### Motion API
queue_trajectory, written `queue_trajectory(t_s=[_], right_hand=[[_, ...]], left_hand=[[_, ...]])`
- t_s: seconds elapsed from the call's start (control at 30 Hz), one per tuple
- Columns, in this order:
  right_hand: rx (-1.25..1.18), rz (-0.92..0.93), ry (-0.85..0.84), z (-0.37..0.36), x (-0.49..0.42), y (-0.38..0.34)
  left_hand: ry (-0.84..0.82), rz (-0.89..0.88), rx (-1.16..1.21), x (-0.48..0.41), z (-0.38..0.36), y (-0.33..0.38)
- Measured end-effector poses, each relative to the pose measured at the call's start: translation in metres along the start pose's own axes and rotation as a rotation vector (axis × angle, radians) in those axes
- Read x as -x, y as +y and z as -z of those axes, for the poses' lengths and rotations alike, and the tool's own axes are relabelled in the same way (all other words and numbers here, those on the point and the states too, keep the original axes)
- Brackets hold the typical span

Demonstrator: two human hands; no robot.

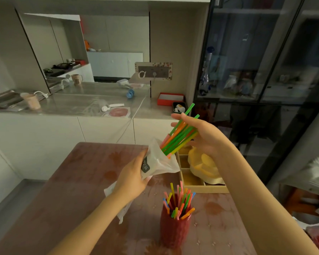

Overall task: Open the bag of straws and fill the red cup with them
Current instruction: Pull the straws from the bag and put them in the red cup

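My left hand [131,178] grips a white plastic straw bag [159,161] held above the table, its open mouth pointing up and right. A bundle of green, orange and yellow straws [180,134] sticks out of the bag's mouth, and my right hand [203,133] is closed around the bundle's upper part. The lower ends of those straws are still inside the bag. A red textured cup [175,230] stands upright on the table near me, below both hands, with several coloured straws [179,202] standing in it.
The table [85,190] has a reddish floral cover. A wooden compartment tray [195,186] with a yellow object [203,165] in it sits at the table's right edge. A grey counter [77,105] with cups and small items runs behind. A dark glass cabinet [261,61] stands right.
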State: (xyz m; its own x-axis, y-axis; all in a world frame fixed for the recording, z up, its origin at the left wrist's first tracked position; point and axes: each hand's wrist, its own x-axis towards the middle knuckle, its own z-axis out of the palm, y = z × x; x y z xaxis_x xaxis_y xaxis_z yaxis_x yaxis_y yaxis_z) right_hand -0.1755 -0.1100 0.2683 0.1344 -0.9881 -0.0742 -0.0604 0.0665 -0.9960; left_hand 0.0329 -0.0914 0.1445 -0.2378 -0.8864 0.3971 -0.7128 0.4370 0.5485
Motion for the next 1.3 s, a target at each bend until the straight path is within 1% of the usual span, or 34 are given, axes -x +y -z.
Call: queue_trajectory(t_s=[0.07,0.13,0.2,0.27,0.4,0.57,0.63,0.7,0.77,0.87,0.9,0.97,1.07,1.17,1.3], right_hand=[[0.103,0.016,0.047,0.005,-0.001,0.000],[0.154,0.110,0.178,0.008,-0.002,-0.003],[0.076,0.193,0.255,0.009,-0.001,-0.006],[0.040,0.227,0.279,0.007,0.000,-0.004],[-0.014,0.229,0.229,-0.002,0.006,0.019],[-0.372,0.198,0.014,-0.014,0.012,0.049],[-0.444,0.181,0.005,-0.021,0.013,0.055],[-0.406,0.155,0.071,-0.028,0.014,0.057],[-0.348,0.150,0.193,-0.031,0.014,0.054],[-0.386,0.279,0.339,-0.024,0.017,0.042],[-0.425,0.329,0.402,-0.017,0.019,0.036],[-0.598,0.420,0.494,-0.001,0.024,0.022],[-0.817,0.494,0.600,0.027,0.033,0.002],[-0.902,0.516,0.661,0.051,0.046,-0.005],[-0.858,0.496,0.661,0.064,0.063,0.003]], left_hand=[[-0.017,-0.003,-0.009,0.000,0.001,-0.003],[-0.022,-0.011,-0.010,0.001,0.002,-0.006],[-0.026,-0.008,0.015,0.003,0.001,-0.007],[-0.019,-0.010,0.053,0.005,-0.001,-0.006],[-0.008,-0.006,0.086,0.004,-0.003,-0.004],[0.001,-0.025,0.076,0.002,-0.004,-0.001],[0.000,-0.055,0.049,0.000,-0.005,0.003],[0.002,-0.084,0.026,-0.001,-0.006,0.007],[0.003,-0.097,0.023,-0.002,-0.006,0.008],[-0.011,-0.107,0.016,0.000,-0.006,0.003],[-0.014,-0.102,0.009,0.002,-0.006,0.000],[-0.020,-0.082,-0.011,0.006,-0.005,-0.007],[-0.047,-0.038,-0.055,0.014,-0.002,-0.018],[-0.047,-0.008,-0.112,0.020,0.001,-0.031],[0.000,0.065,-0.161,0.026,0.010,-0.047]])
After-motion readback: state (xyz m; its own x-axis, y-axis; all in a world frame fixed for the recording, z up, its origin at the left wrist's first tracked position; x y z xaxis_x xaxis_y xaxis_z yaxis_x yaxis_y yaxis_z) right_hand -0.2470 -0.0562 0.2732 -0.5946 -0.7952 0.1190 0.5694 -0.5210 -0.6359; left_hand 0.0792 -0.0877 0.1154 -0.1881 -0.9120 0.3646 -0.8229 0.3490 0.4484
